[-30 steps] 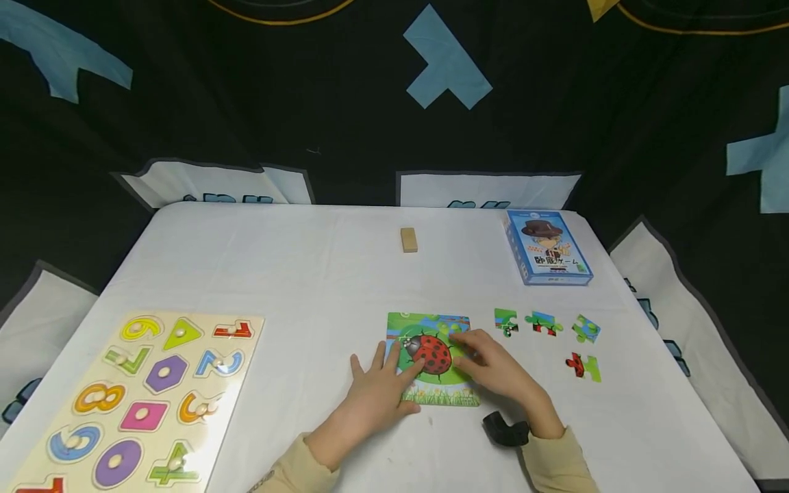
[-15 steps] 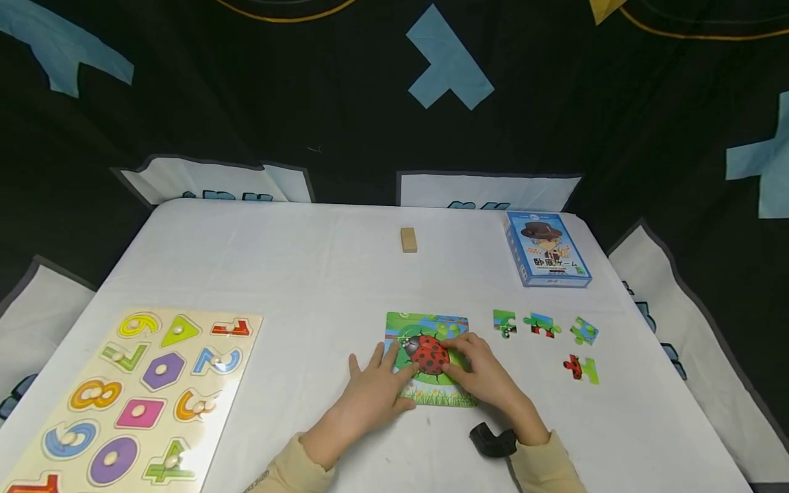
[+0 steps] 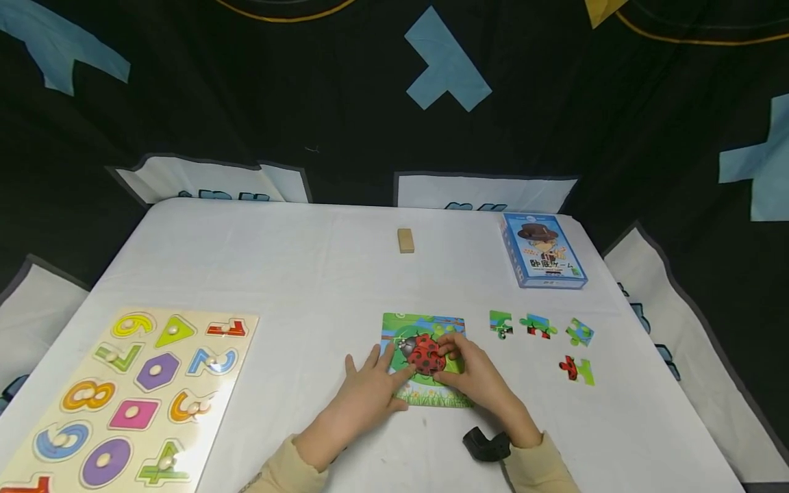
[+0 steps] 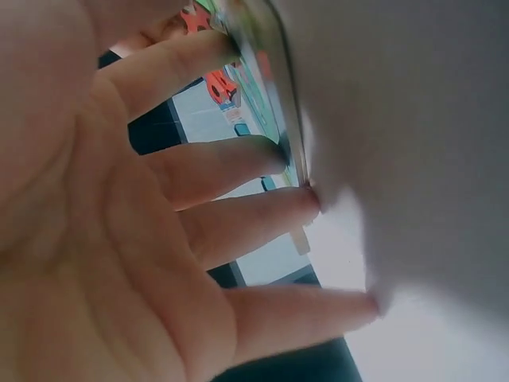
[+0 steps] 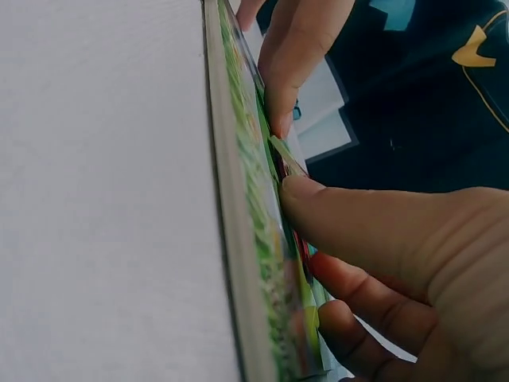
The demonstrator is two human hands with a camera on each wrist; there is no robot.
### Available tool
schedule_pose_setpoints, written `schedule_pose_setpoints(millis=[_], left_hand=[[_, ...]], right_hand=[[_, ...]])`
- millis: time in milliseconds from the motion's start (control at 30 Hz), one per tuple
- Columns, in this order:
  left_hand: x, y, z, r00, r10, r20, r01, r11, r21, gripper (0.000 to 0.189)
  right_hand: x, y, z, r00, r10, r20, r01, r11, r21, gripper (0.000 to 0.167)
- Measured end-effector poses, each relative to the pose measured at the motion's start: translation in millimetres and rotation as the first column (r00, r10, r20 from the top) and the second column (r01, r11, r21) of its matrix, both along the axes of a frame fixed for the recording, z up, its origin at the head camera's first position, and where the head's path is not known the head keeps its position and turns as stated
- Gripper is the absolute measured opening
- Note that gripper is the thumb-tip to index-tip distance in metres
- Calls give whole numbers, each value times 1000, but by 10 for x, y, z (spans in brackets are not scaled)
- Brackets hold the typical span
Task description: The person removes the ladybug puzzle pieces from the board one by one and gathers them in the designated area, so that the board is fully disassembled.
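Observation:
A square ladybug jigsaw puzzle (image 3: 431, 398) lies on the white table in front of me. My left hand (image 3: 370, 397) rests with spread fingers at the puzzle's left side, some fingertips on its surface and others on the tablecloth. Over the puzzle's right half, my right hand (image 3: 477, 380) pinches a puzzle piece between thumb and fingers. In the right wrist view that puzzle piece (image 5: 288, 157) sits slightly tilted at the board's surface, mostly hidden by the fingers. Several loose puzzle pieces, one of them a red and green piece (image 3: 577, 370), lie to the right.
At the left lies a large board of knobbed number and shape pieces (image 3: 148, 322). A blue game box (image 3: 545, 253) stands at the back right, and a small wooden block (image 3: 405, 241) at the back middle. A black curved object (image 3: 487, 445) is by the right wrist.
My right hand has moved left across the puzzle, from its right edge towards the ladybug's middle. The left hand stays in about the same place on the board.

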State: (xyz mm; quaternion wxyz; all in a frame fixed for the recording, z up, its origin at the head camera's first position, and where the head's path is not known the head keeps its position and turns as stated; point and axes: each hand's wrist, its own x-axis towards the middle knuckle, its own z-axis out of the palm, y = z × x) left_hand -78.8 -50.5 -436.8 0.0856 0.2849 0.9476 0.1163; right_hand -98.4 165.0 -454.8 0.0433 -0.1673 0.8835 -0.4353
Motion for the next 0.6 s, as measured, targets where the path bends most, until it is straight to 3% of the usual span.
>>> schedule_pose_setpoints(millis=[333, 600], left_hand=[[22, 5, 2, 999, -10, -45, 8, 999, -39, 52], [67, 7, -17, 999, -8, -51, 4, 997, -81, 47]], right_hand=[[0, -20, -16, 1000, 13, -21, -13, 1000, 4, 62], [-6, -43, -28, 999, -35, -6, 35, 999, 38, 44]])
